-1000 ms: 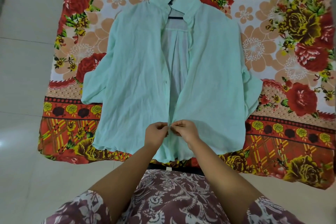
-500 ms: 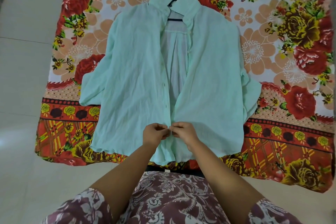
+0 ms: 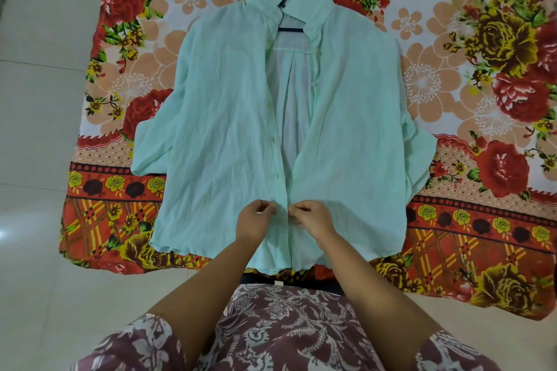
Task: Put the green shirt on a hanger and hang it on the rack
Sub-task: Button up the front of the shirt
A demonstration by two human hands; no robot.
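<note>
A pale green shirt [image 3: 223,129] lies flat, front up, on a floral cloth. A black hanger [image 3: 291,28] is inside it; its bar shows in the open neck and its hook pokes out above the collar. The front is open from the collar down to my hands and closed below them. My left hand [image 3: 254,221] pinches the left front edge low on the shirt. My right hand [image 3: 313,218] pinches the right front edge just beside it. A narrow strip of shirt shows between the two hands. No rack is in view.
The floral cloth [image 3: 482,99], red and orange with roses, is spread on a pale tiled floor [image 3: 39,99]. My patterned maroon garment [image 3: 286,325] fills the bottom of the view.
My hands were touching at the shirt's front edges; now they have drawn slightly apart, each still pinching its edge. The view has shifted a little.
</note>
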